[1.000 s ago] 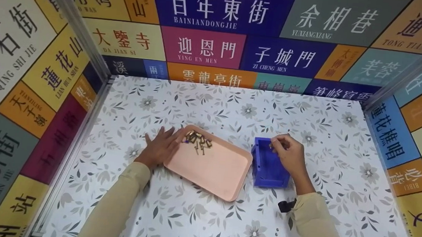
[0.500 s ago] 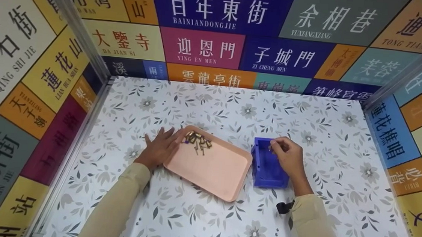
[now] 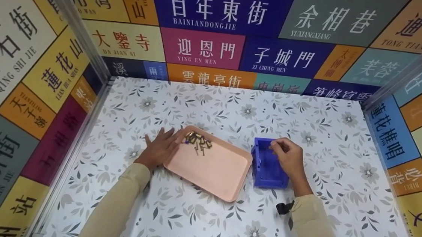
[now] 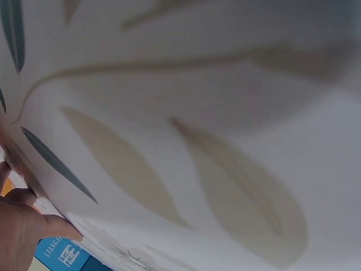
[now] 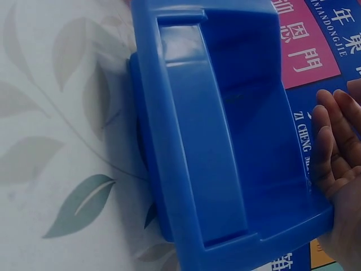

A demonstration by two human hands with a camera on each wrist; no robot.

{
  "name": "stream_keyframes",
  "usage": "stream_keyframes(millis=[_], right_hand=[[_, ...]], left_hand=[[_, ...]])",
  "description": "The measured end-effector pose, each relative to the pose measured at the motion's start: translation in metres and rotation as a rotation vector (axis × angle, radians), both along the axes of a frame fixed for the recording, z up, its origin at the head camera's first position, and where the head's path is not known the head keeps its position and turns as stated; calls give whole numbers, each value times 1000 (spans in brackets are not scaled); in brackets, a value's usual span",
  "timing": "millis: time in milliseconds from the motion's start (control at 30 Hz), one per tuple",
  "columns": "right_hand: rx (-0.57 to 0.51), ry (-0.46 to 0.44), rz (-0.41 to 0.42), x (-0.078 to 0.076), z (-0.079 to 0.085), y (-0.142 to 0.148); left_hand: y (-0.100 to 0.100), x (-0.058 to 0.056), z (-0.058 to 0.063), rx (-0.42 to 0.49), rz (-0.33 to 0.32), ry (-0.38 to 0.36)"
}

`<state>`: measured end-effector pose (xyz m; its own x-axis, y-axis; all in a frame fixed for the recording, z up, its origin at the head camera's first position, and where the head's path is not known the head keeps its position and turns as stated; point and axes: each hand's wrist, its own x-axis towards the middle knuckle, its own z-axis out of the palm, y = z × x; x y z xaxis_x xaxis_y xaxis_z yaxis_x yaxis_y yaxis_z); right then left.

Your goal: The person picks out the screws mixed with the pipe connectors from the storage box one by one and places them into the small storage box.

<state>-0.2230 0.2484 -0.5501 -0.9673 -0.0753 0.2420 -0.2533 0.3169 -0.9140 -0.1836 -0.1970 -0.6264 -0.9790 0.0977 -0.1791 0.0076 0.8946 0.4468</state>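
Observation:
A pink tray (image 3: 210,171) lies slanted, with a small heap of brass-coloured metal fittings (image 3: 198,141) in its far left corner. My left hand (image 3: 159,148) rests flat, fingers spread, along the tray's left edge; in the left wrist view the left hand (image 4: 22,231) touches the patterned surface. To the tray's right stands a blue open-topped bin (image 3: 266,181). My right hand (image 3: 289,154) is over the bin's far right side, thumb and forefinger close together, no piece showing between them. In the right wrist view loosely bent fingers (image 5: 333,130) show beside the blue bin (image 5: 203,152).
The table (image 3: 194,230) has a white cover printed with leaves and flowers. Colourful panels (image 3: 209,48) with lettering close it in at the back and both sides. A black object (image 3: 284,208) sits at the right wrist by the sleeve.
The small brass-coloured piece seen at my right fingertips earlier no longer shows there. The right hand stays over the bin, and the left hand and tray have not moved.

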Motion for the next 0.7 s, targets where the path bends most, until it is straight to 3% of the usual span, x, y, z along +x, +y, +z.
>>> stream_keyframes(millis=[233, 700], right_hand=[[-2, 5, -2, 0, -3, 0], [-7, 3, -8, -1, 0, -1]], left_hand=[[-2, -1, -4, 46, 2, 22], [1, -2, -2, 21, 15, -15]])
